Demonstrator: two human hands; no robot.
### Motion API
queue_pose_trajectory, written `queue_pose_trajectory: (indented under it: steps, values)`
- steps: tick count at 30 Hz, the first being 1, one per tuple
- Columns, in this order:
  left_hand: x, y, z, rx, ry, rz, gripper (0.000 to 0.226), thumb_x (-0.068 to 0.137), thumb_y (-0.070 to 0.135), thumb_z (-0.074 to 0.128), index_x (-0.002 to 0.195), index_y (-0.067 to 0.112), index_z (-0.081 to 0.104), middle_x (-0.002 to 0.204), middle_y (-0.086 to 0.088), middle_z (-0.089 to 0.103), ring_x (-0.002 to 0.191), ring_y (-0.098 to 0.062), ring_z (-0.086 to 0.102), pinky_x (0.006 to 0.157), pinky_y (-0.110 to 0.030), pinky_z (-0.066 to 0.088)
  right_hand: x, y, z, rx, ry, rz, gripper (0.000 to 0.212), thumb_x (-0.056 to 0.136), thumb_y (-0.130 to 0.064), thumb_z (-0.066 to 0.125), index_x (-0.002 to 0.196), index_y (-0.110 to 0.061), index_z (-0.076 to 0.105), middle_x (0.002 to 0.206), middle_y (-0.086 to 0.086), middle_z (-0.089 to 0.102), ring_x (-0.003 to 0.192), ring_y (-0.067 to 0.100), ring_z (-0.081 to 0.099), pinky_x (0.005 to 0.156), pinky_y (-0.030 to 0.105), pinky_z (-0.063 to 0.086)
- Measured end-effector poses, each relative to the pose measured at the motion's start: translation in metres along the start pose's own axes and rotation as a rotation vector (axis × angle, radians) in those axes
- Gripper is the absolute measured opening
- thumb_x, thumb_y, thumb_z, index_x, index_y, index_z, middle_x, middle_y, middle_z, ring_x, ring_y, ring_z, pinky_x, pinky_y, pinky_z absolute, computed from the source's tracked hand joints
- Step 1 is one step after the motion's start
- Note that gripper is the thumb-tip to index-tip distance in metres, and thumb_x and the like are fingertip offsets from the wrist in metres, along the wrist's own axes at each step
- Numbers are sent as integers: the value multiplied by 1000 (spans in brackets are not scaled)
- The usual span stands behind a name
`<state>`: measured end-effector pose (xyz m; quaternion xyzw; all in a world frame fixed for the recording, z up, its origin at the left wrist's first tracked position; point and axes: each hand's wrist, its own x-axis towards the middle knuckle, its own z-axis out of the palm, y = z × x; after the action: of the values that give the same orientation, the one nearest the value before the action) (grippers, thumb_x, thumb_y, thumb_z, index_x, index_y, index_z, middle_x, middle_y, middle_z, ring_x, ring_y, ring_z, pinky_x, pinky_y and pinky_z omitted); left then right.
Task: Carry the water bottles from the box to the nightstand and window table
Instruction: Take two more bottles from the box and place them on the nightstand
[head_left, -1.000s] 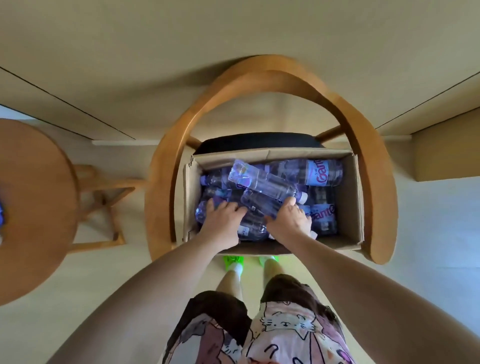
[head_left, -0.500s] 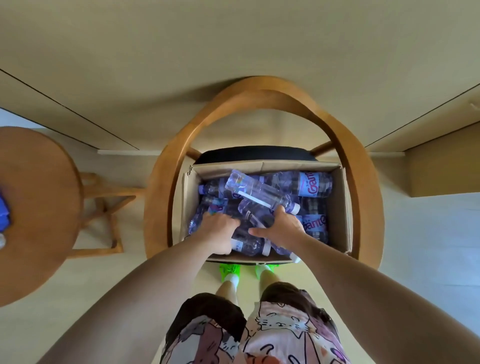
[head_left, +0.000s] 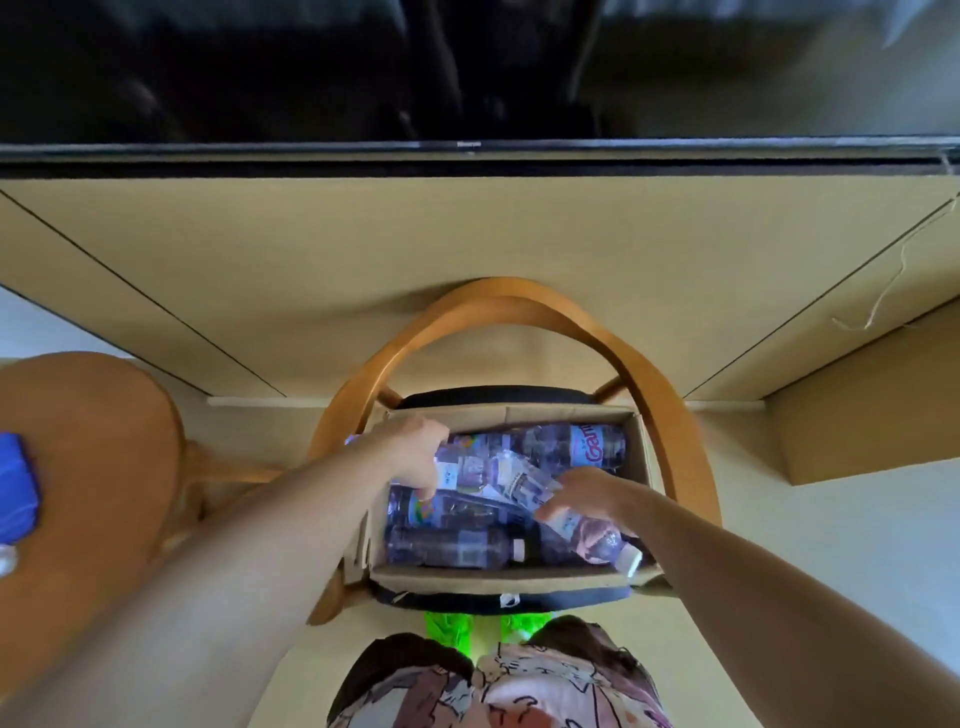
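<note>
Presently: both hands are inside the open brown cardboard box (head_left: 571, 415), which sits on the black seat of a curved wooden armchair (head_left: 644, 374) so the load is at reaching height.
Bottles: clear plastic water bottles with purple labels (head_left: 597, 447) lie on their sides, piled loosely beneath and between the hands.
Left hand (head_left: 415, 452): fingers curled down over a bottle at the box's far left corner; judged to be gripping it, though the hold is partly hidden.
Right hand (head_left: 582, 493): fingers wrapped on a slanted white-capped bottle (head_left: 587, 535), cap toward the near right corner, just under the palm.
Reason for hold: one bottle per hand suits a single carry.
Round wooden table (head_left: 104, 467): well left of the left hand, bearing a blue object (head_left: 15, 488) at its edge.
Stage: pick-up, judged; no bottle has cleared the box.
</note>
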<state>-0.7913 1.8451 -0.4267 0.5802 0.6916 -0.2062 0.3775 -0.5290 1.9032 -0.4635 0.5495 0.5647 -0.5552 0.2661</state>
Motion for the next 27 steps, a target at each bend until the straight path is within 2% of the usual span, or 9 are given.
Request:
queue_pose_trajectory:
  steps: [3, 5, 7, 9, 12, 16, 19, 23, 27]
  values:
    - [-8, 0, -26, -173, 88, -56, 55, 61, 34, 91, 98, 22, 53, 95, 5, 54, 83, -15, 56, 60, -30, 44, -20, -8, -13, 339, -15, -32, 45, 83, -14, 81, 118, 0, 56, 110, 23, 58, 87, 38, 76, 75, 46, 64]
    - [-13, 4, -40, -373, 120, -91, 57, 58, 37, 88, 101, 19, 55, 99, 0, 59, 86, -19, 60, 66, -32, 51, -33, -16, -19, 509, -4, -95, 39, 79, -6, 74, 116, 2, 62, 110, 24, 64, 92, 39, 72, 82, 56, 61]
    - [-17, 11, -53, -678, 138, -89, 57, 55, 28, 85, 103, 14, 59, 101, -9, 68, 88, -28, 70, 75, -39, 59, -46, -25, -25, 612, 43, -160, 48, 76, -12, 75, 121, -6, 61, 112, 21, 67, 98, 38, 69, 88, 55, 59]
    - [-21, 21, -67, -960, 145, -47, 56, 53, 19, 81, 105, 7, 62, 90, -13, 72, 76, -31, 70, 71, -39, 58, -60, -33, -29, 683, 97, -250, 56, 78, -31, 84, 124, -12, 58, 111, 18, 70, 98, 33, 69, 90, 50, 57]
    - [-28, 42, -90, -1204, 108, 76, 63, 54, 14, 81, 113, 6, 63, 81, -13, 69, 66, -27, 65, 69, -37, 56, -80, -42, -37, 810, 228, -355, 60, 74, -40, 89, 113, -4, 61, 86, 15, 68, 72, 29, 66, 72, 43, 59]
    - [-39, 77, -121, -1256, 117, 237, 55, 64, 33, 95, 107, 12, 66, 83, -9, 71, 76, -25, 63, 84, -40, 50, -114, -53, -50, 961, 409, -430, 49, 72, -25, 92, 104, 0, 64, 74, 15, 63, 56, 26, 60, 58, 38, 53]
    - [-52, 111, -137, -1182, 191, 333, 74, 56, 56, 94, 109, 15, 63, 96, -8, 73, 87, -26, 66, 91, -44, 53, -143, -53, -56, 1052, 567, -442, 45, 76, -19, 89, 106, 3, 62, 69, 15, 64, 52, 26, 60, 51, 35, 54]
    - [-77, 160, -146, -1112, 211, 471, 79, 44, 72, 86, 101, 22, 63, 98, -6, 75, 89, -24, 71, 75, -35, 54, -184, -35, -52, 1175, 719, -469, 44, 75, -23, 88, 102, -3, 60, 74, 14, 67, 57, 27, 64, 61, 38, 57]
    - [-100, 210, -136, -1024, 129, 600, 71, 51, 70, 86, 95, 16, 71, 77, -2, 77, 74, -23, 73, 63, -28, 54, -224, 6, -31, 1268, 874, -470, 51, 72, -28, 89, 108, -6, 59, 73, 11, 68, 59, 25, 66, 60, 38, 59]
